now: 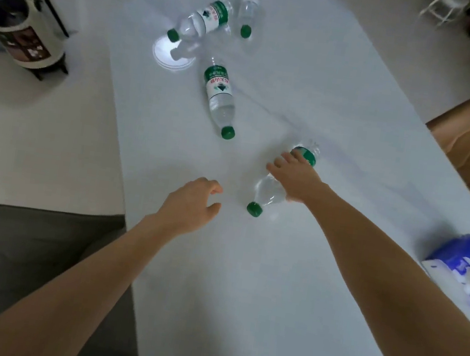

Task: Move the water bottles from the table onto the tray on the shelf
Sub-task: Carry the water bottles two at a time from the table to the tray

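Four water bottles lay on their sides on the white surface [274, 274]. The right hand [296, 176] lay over the nearest bottle [268, 191], fingers [283, 157] draped across its body; whether they had clenched on it, I cannot tell. The left hand [193, 205] hovered just left of that bottle's green cap [254, 209], fingers loosely curled, grasping nothing. Beyond the nearest bottle lay the middle bottle [219, 97], then two far bottles [203, 21] [249, 4]. A blue tissue pack [466, 261] sat well to its right.

Four bottles [219, 97] lying on table [274, 274]
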Action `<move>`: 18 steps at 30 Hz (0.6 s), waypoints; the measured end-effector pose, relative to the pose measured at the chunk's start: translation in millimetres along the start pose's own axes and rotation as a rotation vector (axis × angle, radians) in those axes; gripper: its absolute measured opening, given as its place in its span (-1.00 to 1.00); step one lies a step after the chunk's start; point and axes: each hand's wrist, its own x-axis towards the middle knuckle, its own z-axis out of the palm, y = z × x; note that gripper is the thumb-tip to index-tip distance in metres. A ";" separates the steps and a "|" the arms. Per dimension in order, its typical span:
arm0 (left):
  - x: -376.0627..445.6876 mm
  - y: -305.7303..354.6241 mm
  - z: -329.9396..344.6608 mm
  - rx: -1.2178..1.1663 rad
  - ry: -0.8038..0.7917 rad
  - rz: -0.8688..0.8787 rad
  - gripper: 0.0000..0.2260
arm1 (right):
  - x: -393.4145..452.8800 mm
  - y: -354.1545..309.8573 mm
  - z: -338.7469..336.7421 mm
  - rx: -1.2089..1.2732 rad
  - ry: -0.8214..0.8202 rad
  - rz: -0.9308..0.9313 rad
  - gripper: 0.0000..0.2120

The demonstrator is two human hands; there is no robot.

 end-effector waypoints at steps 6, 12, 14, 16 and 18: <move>36.2 -16.3 -2.1 -0.051 0.171 -0.016 -0.60 | -14.2 -27.9 8.1 0.674 -0.004 0.410 -0.36; 116.5 -36.6 -28.6 0.375 0.327 0.180 -0.41 | -13.4 -76.6 15.7 0.858 0.124 0.887 -0.41; 144.6 -35.8 -32.8 0.576 0.304 0.274 -0.39 | -5.3 -82.2 12.6 0.919 0.154 0.962 -0.41; 166.1 -32.4 -33.3 0.761 0.308 0.357 -0.43 | -0.8 -86.9 10.4 0.909 0.167 0.960 -0.41; 182.6 -28.5 -35.1 0.929 0.317 0.408 -0.44 | -0.4 -87.2 11.0 0.916 0.175 0.955 -0.43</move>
